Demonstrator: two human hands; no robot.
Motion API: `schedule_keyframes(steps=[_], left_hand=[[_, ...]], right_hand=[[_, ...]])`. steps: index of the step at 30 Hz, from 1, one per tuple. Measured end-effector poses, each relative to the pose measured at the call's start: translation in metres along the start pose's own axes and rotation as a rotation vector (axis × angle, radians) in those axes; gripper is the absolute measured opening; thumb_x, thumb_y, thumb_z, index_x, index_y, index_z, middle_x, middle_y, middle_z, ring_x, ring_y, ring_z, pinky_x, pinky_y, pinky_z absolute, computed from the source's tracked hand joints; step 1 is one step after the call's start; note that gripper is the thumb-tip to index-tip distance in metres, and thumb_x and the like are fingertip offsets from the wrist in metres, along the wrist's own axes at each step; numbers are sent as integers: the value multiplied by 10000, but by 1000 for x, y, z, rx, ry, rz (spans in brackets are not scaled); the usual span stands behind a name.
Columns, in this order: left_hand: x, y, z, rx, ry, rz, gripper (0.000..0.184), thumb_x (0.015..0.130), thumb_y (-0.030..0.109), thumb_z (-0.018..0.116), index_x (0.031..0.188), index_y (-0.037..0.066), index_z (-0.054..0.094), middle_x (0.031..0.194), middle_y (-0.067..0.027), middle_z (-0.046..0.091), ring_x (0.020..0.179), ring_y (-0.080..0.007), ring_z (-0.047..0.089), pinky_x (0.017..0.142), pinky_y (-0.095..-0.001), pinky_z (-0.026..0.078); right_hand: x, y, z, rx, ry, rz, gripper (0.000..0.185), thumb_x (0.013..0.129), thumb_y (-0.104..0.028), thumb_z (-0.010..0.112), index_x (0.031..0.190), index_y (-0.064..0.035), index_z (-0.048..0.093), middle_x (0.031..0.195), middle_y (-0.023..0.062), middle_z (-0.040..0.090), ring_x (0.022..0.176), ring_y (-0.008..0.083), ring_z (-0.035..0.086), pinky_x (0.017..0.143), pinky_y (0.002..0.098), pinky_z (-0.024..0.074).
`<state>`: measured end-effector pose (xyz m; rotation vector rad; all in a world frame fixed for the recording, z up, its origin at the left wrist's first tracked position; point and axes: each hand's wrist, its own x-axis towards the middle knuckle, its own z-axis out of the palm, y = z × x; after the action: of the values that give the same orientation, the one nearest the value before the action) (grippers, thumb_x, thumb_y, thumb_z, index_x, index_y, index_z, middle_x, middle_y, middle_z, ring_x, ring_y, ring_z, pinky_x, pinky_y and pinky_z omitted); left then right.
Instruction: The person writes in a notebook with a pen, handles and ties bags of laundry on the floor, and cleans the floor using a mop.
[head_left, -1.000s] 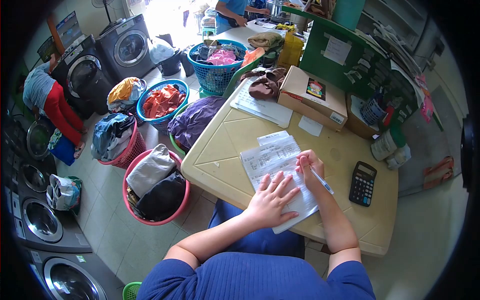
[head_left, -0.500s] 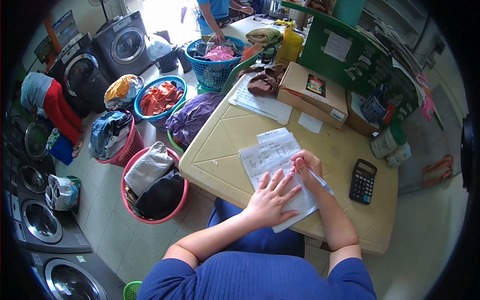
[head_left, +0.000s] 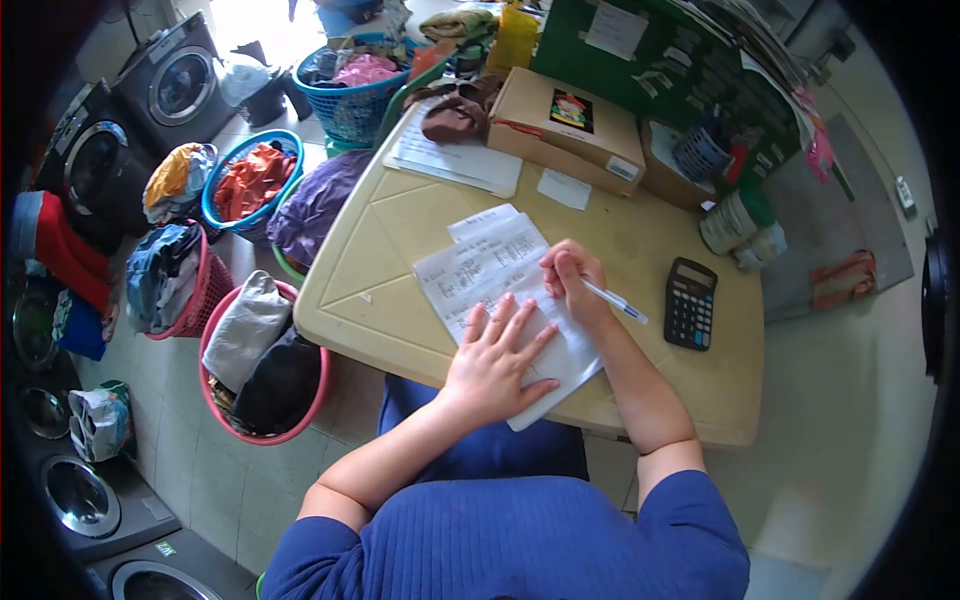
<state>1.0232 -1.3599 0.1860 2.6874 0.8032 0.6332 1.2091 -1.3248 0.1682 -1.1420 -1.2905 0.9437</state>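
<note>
An open notebook (head_left: 478,262) with handwritten lines lies at a slant on the cream plastic table (head_left: 370,255). My left hand (head_left: 500,360) rests flat across its lower pages, fingers spread. Just right of it, over the page, my right hand (head_left: 577,280) has its fingers closed around a pen (head_left: 617,302), whose clear end points down and to the right. The pen's tip is hidden behind the fingers. To the right of that hand sits a black calculator (head_left: 691,304).
A cardboard box (head_left: 570,130), loose papers (head_left: 450,160) and lidded jars (head_left: 735,222) line the table's far side. Laundry baskets, among them a pink one (head_left: 318,388) and a blue one (head_left: 210,200), stand left on the floor. Washing machines (head_left: 182,85) and a bending person (head_left: 72,255) are beyond.
The whole view has shifted, so the table and hands appear further left and higher. The left hand stays flat and the right keeps the pen. The person in blue at the top is mostly cut off.
</note>
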Motion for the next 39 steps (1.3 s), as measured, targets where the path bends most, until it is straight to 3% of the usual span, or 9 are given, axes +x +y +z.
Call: schedule_keyframes(steps=[3, 12, 15, 17, 21, 27, 29, 30, 39], left_hand=[[1, -1, 1, 0, 14, 1, 574, 715, 543, 430, 1161, 182, 451, 1239, -137, 350, 1185, -312, 263, 960, -486, 135], [2, -2, 0, 32, -15, -9, 567, 726, 548, 423, 1180, 208, 428, 1247, -125, 339, 1187, -305, 261, 964, -480, 132], [2, -2, 0, 23, -11, -10, 566, 722, 548, 429, 1172, 206, 439, 1235, -129, 352, 1182, -304, 268, 966, -476, 128], [3, -3, 0, 22, -8, -6, 565, 721, 548, 432, 1169, 205, 443, 1230, -131, 358, 1180, -303, 272, 967, -474, 126], [3, -2, 1, 15, -2, -14, 569, 716, 548, 440, 1168, 203, 445, 1223, -133, 363, 1174, -302, 280, 968, -472, 122], [3, -2, 1, 12, 6, -23, 571, 711, 548, 447, 1167, 204, 445, 1231, -126, 358, 1178, -295, 278, 968, -473, 120], [3, -2, 1, 7, 3, -25, 570, 711, 546, 448, 1167, 204, 445, 1232, -126, 357, 1178, -291, 280, 967, -473, 121], [4, -3, 0, 3, 2, -24, 569, 711, 544, 449, 1167, 203, 445, 1234, -125, 356, 1178, -288, 282, 967, -472, 122], [4, -3, 1, -15, 2, -22, 565, 716, 535, 449, 1164, 192, 448, 1231, -130, 358, 1174, -279, 292, 965, -472, 121]], right_hand=[[1, 1, 0, -30, -24, -7, 370, 836, -375, 424, 741, -25, 498, 562, 4, 431, 447, 41, 367, 419, 164, 324], [2, 0, 2, -46, -35, -16, 350, 849, -361, 398, 813, -28, 500, 601, 7, 444, 474, 42, 387, 437, 155, 332], [3, -1, 4, 7, -80, -21, 229, 842, -260, 464, 797, -36, 483, 605, 1, 447, 500, 37, 410, 453, 157, 349], [2, -3, 8, -241, -21, -42, 126, 799, -126, 539, 745, -46, 457, 617, -11, 450, 533, 26, 424, 471, 161, 362], [4, -4, 9, -316, -12, -57, 146, 754, -46, 568, 714, -55, 428, 608, -25, 446, 540, 16, 421, 471, 165, 366], [7, 5, 1, -344, -7, -97, 168, 782, -150, 566, 768, -61, 423, 564, -21, 431, 477, 16, 385, 422, 156, 327], [6, 1, 2, -16, -2, 62, 247, 816, -293, 506, 791, -61, 424, 560, -2, 440, 431, 27, 371, 390, 157, 311], [7, 1, 1, -30, -29, 39, 356, 816, -413, 419, 814, -56, 425, 557, 19, 449, 399, 38, 362, 370, 161, 310], [7, 1, 0, 25, -82, 4, 397, 820, -441, 389, 794, -48, 441, 567, 23, 444, 437, 43, 371, 404, 161, 326]])
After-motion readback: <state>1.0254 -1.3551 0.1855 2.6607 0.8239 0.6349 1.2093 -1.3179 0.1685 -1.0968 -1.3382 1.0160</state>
